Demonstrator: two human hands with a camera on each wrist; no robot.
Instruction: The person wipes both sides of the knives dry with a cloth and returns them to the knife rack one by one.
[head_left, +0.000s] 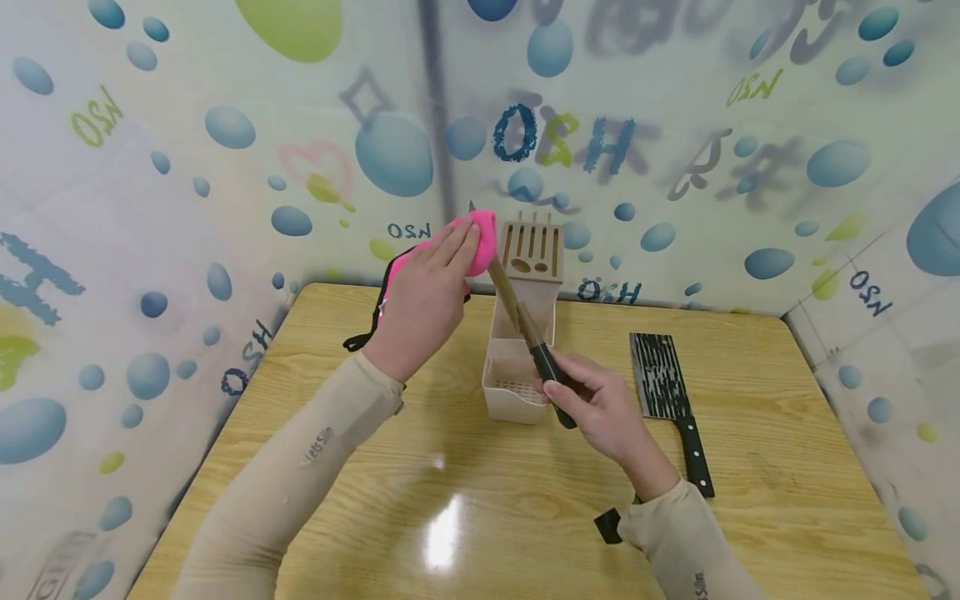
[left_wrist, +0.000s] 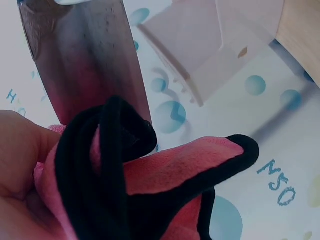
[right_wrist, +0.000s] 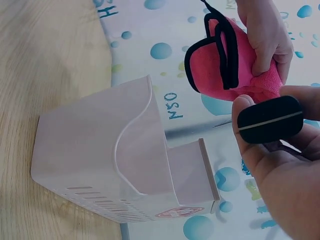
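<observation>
My left hand holds a pink cloth with black edging, folded round the blade near its tip. A knife slants up and to the left in the head view, seen almost edge-on, its pointed tip showing past the cloth. Its black handle is gripped by my right hand, and the butt end faces the right wrist camera. Seen from the left wrist, the blade is broad and carries a pinkish reflection beside the cloth.
Behind the knife stands a white plastic knife holder with a slotted brown top. A cleaver with a black-patterned blade lies to the right on the wooden table. Patterned sheeting rises behind the table.
</observation>
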